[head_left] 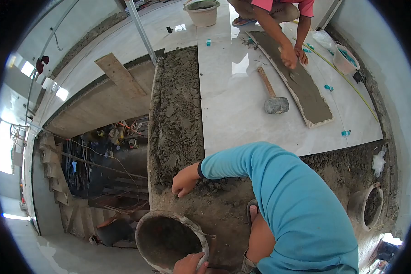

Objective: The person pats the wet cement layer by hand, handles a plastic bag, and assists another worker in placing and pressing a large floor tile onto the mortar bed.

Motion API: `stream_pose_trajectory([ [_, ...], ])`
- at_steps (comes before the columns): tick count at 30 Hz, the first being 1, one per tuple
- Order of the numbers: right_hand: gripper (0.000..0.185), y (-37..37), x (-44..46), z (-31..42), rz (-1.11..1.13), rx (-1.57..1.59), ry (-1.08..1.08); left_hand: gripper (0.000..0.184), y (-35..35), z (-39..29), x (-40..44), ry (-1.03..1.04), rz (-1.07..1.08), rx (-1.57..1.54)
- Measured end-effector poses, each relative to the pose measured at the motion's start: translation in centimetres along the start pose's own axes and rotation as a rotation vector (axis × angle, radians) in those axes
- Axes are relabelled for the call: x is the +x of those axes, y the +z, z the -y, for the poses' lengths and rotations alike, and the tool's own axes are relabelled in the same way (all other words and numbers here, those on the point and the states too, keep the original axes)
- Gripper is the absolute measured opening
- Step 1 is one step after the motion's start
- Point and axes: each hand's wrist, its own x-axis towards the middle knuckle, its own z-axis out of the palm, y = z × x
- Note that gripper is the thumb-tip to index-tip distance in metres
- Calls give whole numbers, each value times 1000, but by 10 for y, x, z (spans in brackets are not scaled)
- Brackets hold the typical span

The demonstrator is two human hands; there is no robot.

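Observation:
My left hand (pixel 189 264) grips the near rim of a mortar-stained bucket (pixel 143 228), fingers curled over its edge. The bucket's inside is dark, with grey residue. My right hand (pixel 186 180), in a blue sleeve, reaches across to the near end of a strip of wet grey mortar (pixel 178 109). Its fingers are curled downward close to the mortar's edge; anything they hold is hidden. The strip runs between the floor drop and a large pale tile (pixel 233 128). My bent knee and foot show beside the bucket.
An open stairwell (pixel 109 160) drops away at left, with a wooden board (pixel 118 73) at its edge. Another person spreads mortar on a narrow tile piece (pixel 313 98). Nearby are a mallet (pixel 276 105), a bucket (pixel 203 14), a small pail (pixel 345 60) and a tipped bucket (pixel 358 208).

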Motion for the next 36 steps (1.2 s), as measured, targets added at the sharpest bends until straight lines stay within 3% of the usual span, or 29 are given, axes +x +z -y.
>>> stream_pose_trajectory([
  [36, 31, 7, 3, -6, -22, 23, -20, 35, -4, -7, -1, -19, -10, -9],
])
